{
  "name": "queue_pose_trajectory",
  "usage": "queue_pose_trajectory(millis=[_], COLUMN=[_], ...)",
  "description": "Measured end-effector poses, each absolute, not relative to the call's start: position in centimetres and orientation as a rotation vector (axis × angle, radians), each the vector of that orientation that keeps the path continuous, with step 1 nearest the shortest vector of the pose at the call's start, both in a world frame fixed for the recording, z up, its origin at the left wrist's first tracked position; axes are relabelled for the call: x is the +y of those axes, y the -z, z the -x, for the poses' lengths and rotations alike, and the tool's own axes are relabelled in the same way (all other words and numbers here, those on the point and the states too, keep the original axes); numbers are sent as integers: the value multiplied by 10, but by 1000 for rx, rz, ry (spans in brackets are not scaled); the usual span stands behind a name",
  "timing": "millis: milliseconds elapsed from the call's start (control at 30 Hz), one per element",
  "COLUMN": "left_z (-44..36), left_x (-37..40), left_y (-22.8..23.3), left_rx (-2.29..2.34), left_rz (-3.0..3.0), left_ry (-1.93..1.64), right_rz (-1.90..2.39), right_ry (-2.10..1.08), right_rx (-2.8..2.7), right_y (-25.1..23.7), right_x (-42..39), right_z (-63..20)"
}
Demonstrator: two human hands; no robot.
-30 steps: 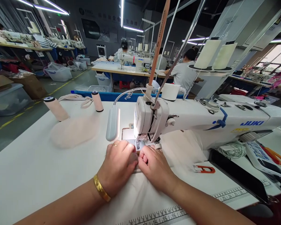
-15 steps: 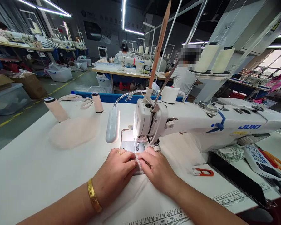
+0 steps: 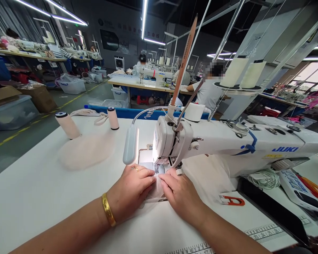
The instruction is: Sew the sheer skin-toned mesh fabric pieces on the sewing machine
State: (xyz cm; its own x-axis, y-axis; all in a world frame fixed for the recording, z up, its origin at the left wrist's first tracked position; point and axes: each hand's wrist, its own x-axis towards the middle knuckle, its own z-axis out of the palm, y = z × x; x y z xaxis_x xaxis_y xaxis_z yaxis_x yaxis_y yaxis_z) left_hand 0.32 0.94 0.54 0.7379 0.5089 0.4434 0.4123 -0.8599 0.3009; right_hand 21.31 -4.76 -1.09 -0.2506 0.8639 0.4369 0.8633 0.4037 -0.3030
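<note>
Pressing down on a small piece of white cloth (image 3: 157, 192), both hands rest on the desk (image 3: 34, 197) just in front of the needle of the white sewing machine (image 3: 228, 141). The left hand (image 3: 131, 188) lies flat at 9 o'clock from the cloth, with its fingertips (image 3: 151, 180) on the edge of the cloth; it wears a ring and a gold bracelet (image 3: 107, 214) on the wrist. The right hand (image 3: 181, 194) lies at 3 o'clock from the cloth, and its fingertips (image 3: 164, 180) touch the cloth too, almost meeting those of the left hand. Neither hand closes a grip around anything: the fingers are stretched out and only hold the cloth flat against the desk. The cloth lies between the two hands, directly at 6 o'clock from the needle, and a small lamp (image 3: 129, 144) on a bent arm lights this place.

At 10 o'clock from the hands, well apart, a pale pink piece of cloth (image 3: 86, 151) lies on the desk, and behind it stand two spools of thread (image 3: 68, 125). At 3 o'clock from the right hand a red-handled thread clipper (image 3: 233, 201) lies near the base of the machine. A printed ruler (image 3: 265, 234) runs along the near edge of the desk. In the background, at 12 o'clock, a person in a light shirt (image 3: 208, 93) sits at another desk.
</note>
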Motion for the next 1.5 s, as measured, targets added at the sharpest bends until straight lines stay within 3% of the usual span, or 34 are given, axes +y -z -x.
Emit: queue_pose_trajectory(millis=[500, 767, 933, 1167, 1500], left_z=[0, 3, -4, -8, -3], left_x=[15, -15, -4, 12, 7], left_y=[-12, -19, -11, -3, -18], left_rx=[815, 773, 773, 768, 538], left_rz=[-2799, -2743, -2705, -2671, -2847], left_ry=[-646, -619, -800, -690, -764], right_rz=[1472, 1252, 1227, 1251, 1258], right_ry=[34, -101, -174, -397, -271], right_rx=[-2182, -2325, -2269, -2037, -2340], right_y=[7, -5, -1, -6, -11], right_x=[-48, -58, -54, -51, -52], right_z=[-214, -220, -216, -215, -223])
